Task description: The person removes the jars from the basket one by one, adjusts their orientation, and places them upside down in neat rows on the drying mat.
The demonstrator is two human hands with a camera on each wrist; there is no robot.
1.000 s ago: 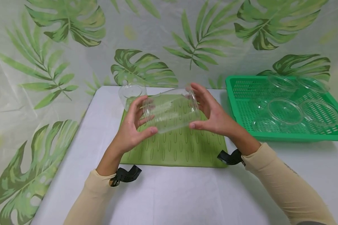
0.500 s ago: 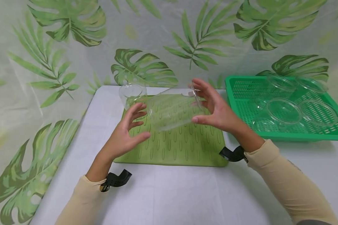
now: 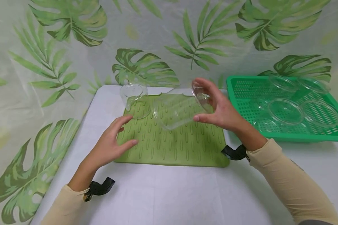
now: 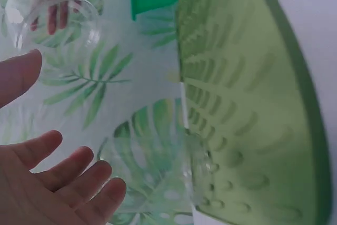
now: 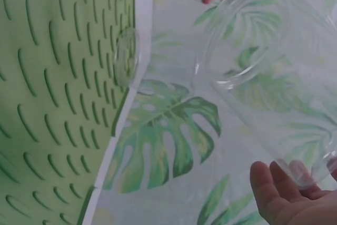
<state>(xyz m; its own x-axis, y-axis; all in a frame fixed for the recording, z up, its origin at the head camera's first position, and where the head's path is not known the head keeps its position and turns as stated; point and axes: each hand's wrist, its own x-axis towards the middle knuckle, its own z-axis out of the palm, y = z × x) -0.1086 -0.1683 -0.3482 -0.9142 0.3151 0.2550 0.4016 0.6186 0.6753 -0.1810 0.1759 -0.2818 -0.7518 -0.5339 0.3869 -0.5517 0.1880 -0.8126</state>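
My right hand [image 3: 218,107] grips a clear, see-through cup [image 3: 174,109] by its wider end. Tilted on its side, the cup is raised over a green ribbed mat [image 3: 171,156], its narrower ringed end pointing left. In the right wrist view, bent fingertips [image 5: 279,183] support the cup's end. To the left, my left hand [image 3: 110,142] is apart from the cup, thumb and fingers spread over the mat's left edge. Behind it a second clear cup [image 3: 134,91] stands at the mat's back left corner. The left wrist view shows the left palm holding nothing.
A green slotted basket [image 3: 298,137] stands at the right, with several clear, round-rimmed vessels [image 3: 285,111] in it. Under everything lies a white tablecloth [image 3: 186,190]. A leaf-printed sheet [image 3: 146,28] hangs behind the table.
The left hand has let go of the held cup and moved left and toward me. The right hand keeps the cup, which has shifted slightly right.
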